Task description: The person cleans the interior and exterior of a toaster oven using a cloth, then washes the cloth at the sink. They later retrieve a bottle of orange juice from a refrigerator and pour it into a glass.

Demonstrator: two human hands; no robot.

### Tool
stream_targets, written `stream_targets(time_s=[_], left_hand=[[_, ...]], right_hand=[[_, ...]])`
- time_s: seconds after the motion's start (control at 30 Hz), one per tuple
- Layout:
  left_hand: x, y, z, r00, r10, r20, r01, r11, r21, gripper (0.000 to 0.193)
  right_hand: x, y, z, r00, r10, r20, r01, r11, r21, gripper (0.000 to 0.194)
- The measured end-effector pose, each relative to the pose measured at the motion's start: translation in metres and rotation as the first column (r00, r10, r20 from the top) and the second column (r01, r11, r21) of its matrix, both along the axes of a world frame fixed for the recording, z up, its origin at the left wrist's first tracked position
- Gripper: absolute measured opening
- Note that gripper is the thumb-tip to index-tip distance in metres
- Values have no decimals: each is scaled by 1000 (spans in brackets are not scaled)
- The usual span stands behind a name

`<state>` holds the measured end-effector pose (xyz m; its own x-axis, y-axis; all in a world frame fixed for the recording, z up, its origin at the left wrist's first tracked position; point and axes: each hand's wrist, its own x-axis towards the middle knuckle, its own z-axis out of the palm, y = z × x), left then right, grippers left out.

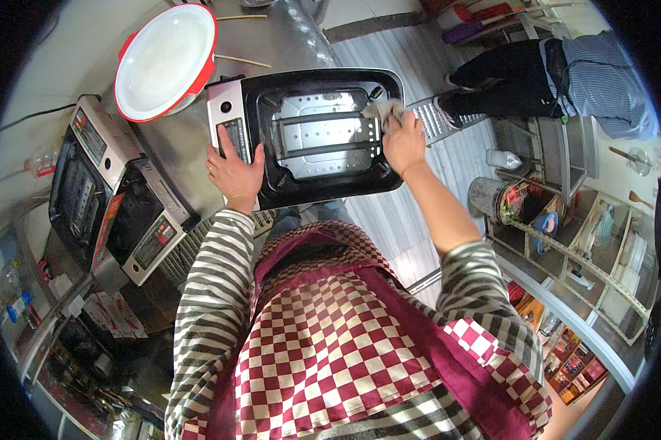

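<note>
Before me is a tabletop electric grill [319, 184] with a black basin, a silver panel along its left end and dark bars over a perforated metal plate [314, 135]. My left hand [234, 170] lies on that end panel with its fingers spread, partly covering the printed area and buttons. At the right inside rim, my right hand [404, 146] presses a crumpled greyish cloth [385, 111] against the basin. The cloth hides part of the upper right corner.
A white, red-rimmed basin [165, 63] stands on the metal counter [190, 135] at upper left. Two similar grills [83, 181] lean together at left. Another person [506, 82] stands at upper right, beside a metal rack [567, 159]. Shelving [572, 242] lines the right.
</note>
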<state>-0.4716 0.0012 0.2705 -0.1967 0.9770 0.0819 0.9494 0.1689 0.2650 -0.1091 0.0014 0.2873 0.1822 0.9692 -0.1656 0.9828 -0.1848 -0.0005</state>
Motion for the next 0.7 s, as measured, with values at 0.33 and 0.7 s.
stream_targets(time_s=[0.33,0.7], left_hand=[[9,-6,1,1000,11,30,-11,1000,5,100],[17,-10,-3,999,20,32,-21,1000,20,99]], right_hand=[[10,-7,-12,997,68,42,-70,997,37,35],[25,-8,-9,958,262,119,-255,964,-74,26]])
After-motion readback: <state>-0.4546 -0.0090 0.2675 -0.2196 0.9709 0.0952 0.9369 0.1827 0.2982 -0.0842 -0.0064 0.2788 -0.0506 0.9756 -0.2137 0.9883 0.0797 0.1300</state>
